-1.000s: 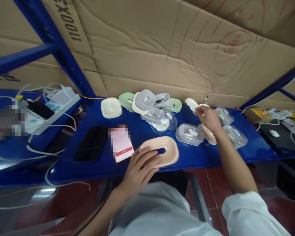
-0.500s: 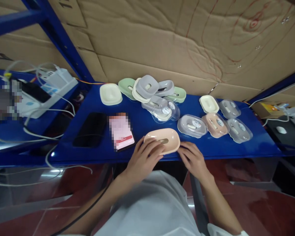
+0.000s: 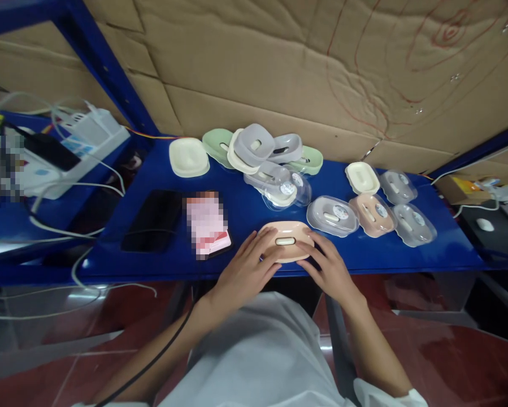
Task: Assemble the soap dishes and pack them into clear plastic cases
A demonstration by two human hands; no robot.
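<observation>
The left hand [image 3: 247,265] has its fingers bent and slightly apart over the left end of a peach dish [image 3: 286,251], its thumb along the near rim; the right hand [image 3: 330,267] clasps the right end in the same way, fingertips reaching over the rim. The dish is smooth, glossy and plastic-looking, a rounded oblong with a shallow hollow and a slot in its floor, through which a cream strip [image 3: 285,241] shows. Its hollow faces up and its long axis runs left to right, roughly along the near edge of the shiny blue table [image 3: 242,217], where it sits at the near middle. To its left lie a phone [image 3: 220,245] with a lit screen and a flat black object [image 3: 151,221]. To its right stand a grey dish [image 3: 330,219] and a second peach dish [image 3: 369,217], each under a clear, stickered cover, with a wavy-edged cream tray [image 3: 363,178] farther off. Beyond, green, cream and grey dishes [image 3: 250,158] overlap in a heap; a rounded-square cream piece [image 3: 189,157] lies left of it. Creased brown cardboard [image 3: 245,73] walls the far side.
</observation>
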